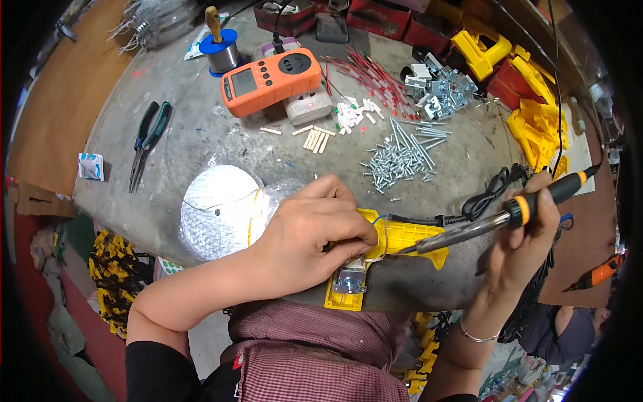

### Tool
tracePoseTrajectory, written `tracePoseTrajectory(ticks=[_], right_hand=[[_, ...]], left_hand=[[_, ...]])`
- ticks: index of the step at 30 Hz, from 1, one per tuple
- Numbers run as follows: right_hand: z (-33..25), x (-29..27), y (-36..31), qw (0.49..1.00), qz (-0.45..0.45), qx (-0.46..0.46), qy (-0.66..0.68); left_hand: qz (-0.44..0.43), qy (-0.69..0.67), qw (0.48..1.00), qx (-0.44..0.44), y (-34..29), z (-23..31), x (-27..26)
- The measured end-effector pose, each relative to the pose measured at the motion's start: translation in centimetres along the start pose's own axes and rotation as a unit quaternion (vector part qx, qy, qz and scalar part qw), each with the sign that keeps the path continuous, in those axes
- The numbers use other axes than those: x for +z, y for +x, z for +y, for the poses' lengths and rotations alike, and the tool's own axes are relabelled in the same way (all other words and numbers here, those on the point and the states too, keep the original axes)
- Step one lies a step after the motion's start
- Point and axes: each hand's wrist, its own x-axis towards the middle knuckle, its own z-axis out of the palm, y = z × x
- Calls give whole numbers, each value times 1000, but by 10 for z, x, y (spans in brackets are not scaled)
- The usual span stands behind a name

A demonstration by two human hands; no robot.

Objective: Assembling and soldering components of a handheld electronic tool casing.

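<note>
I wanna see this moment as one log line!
left hand: at yellow casing | right hand: holding soldering iron, aimed at casing | nearby: screws, orange meter

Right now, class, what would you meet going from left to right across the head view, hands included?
Small white-and-blue packet → pliers → solder spool → left hand → yellow housing → right hand → orange-and-black tool.
</note>
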Motion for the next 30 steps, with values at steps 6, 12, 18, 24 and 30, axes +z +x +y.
tracePoseTrajectory(ticks=[6, 12, 18, 24, 30], right_hand=[[43, -10, -25, 993, -11, 119, 14], [52, -9, -34, 993, -20, 112, 17], [50, -9, -40, 997, -12, 74, 19], [53, -15, -38, 998, -32, 53, 25], [52, -10, -35, 998, -27, 56, 27]], left_hand=[[4, -7, 1000, 4, 3, 1, 0], [-10, -13, 1000, -15, 2, 4, -3], [-32, -12, 999, -34, 2, 7, -5], [-31, -9, 999, -36, 5, 8, -2], [-21, 1, 999, -36, 6, 7, -2]])
